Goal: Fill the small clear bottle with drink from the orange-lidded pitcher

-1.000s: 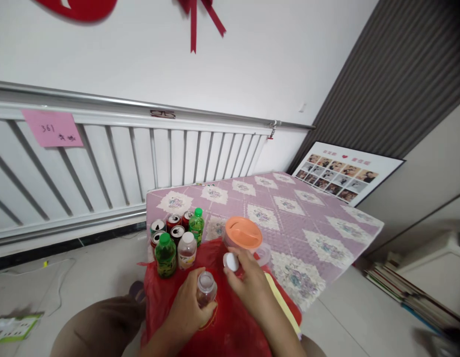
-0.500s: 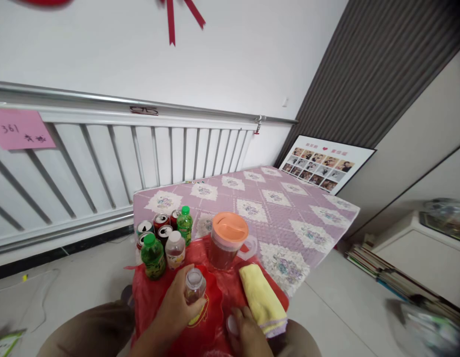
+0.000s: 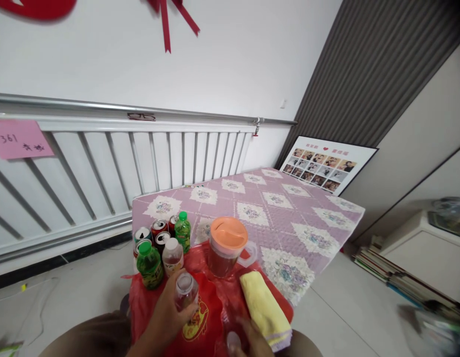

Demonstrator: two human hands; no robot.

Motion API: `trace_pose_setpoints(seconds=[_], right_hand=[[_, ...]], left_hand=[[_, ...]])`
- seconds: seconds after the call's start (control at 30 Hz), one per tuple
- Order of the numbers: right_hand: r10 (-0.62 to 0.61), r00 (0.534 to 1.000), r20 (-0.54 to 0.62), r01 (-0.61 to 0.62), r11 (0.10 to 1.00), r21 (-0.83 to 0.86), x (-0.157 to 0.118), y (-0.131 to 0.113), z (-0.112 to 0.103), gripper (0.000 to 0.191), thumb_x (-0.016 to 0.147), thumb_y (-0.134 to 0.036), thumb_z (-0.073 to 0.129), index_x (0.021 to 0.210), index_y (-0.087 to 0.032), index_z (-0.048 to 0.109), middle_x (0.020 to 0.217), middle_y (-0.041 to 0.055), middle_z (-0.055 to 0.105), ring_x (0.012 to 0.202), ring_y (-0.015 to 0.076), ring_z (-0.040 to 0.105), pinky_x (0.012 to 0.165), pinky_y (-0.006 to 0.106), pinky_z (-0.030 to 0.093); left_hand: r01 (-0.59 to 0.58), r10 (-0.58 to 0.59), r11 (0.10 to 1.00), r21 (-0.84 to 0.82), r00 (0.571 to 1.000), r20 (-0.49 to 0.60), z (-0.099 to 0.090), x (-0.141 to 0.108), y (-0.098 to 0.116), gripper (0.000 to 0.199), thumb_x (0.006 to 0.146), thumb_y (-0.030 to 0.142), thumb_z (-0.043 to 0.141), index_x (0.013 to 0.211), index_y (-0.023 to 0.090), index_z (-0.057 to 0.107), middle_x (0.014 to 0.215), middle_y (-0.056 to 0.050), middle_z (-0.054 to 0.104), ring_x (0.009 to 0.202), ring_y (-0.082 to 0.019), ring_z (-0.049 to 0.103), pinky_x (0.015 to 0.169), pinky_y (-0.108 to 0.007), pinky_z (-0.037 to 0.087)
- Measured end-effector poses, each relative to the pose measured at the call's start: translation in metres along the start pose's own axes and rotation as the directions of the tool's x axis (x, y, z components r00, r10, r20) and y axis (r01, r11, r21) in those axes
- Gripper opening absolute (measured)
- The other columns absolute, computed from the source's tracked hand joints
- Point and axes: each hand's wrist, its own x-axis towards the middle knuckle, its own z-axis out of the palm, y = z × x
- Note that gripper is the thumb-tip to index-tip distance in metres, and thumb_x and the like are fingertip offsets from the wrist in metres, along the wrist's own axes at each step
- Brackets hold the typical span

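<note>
My left hand [image 3: 168, 312] is wrapped around a clear plastic bottle [image 3: 186, 292], which stands upright with its mouth uncovered. Low in the view, my right hand [image 3: 254, 342] is partly cut off and smeared by motion. Its fingers look spread beside a white bottle cap [image 3: 233, 341] on the red covering. Just beyond the held bottle stands a white-capped bottle [image 3: 173, 257]. Two green-capped bottles, one at the left [image 3: 149, 266] and one farther back [image 3: 183, 231], flank it. A pitcher [image 3: 222, 255] with an orange lid [image 3: 229, 233] stands ahead of my hands.
Several opened drink cans [image 3: 160, 229] cluster at the table's left side. A folded yellow towel [image 3: 265, 310] lies right of my right hand. Red plastic [image 3: 141, 310] covers the near end of the flowered tablecloth [image 3: 252, 213]. A white radiator [image 3: 122, 163] runs along the wall behind.
My right hand and the cap have moved down toward the near edge, and its fingers have spread from the cap. My left hand has shifted slightly left with the bottle. The view has tilted slightly.
</note>
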Motion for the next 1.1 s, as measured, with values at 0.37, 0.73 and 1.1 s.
trace_pose_setpoints(seconds=[0.37,0.73,1.1], right_hand=[[0.205,0.908,-0.365,-0.037,0.908,0.417,0.094,-0.034,-0.098,0.055,0.080,-0.056,0.060,0.120,-0.019,0.061,0.127,0.0156,0.066,0.118,0.0296,0.062,0.099,0.043,0.050],[0.076,0.983,-0.167,0.046,0.779,0.626,0.137,-0.037,-0.085,0.046,0.081,-0.066,0.060,0.075,-0.021,0.068,0.076,0.0042,0.071,0.075,0.0227,0.064,0.073,0.033,0.050],[0.128,0.957,-0.259,0.084,0.735,0.673,0.158,-0.034,-0.067,0.058,0.072,-0.072,0.064,0.052,-0.022,0.044,0.051,-0.0062,0.039,0.052,0.0119,0.036,0.052,0.025,0.036]], left_hand=[[0.006,-0.005,1.000,-0.013,1.000,0.014,0.001,0.001,-0.005,0.071,0.063,0.025,0.071,0.130,0.017,0.048,0.138,-0.016,0.058,0.130,-0.034,0.053,0.113,-0.050,0.040],[-0.100,0.098,0.994,0.039,0.994,0.056,-0.001,0.005,-0.027,0.071,0.063,0.013,0.070,0.131,0.017,0.050,0.136,-0.015,0.061,0.127,-0.033,0.057,0.109,-0.048,0.045],[-0.017,0.018,1.000,-0.014,0.992,0.128,0.003,0.004,-0.050,0.077,0.064,0.013,0.072,0.136,0.022,0.046,0.139,-0.012,0.058,0.129,-0.031,0.055,0.110,-0.044,0.045]])
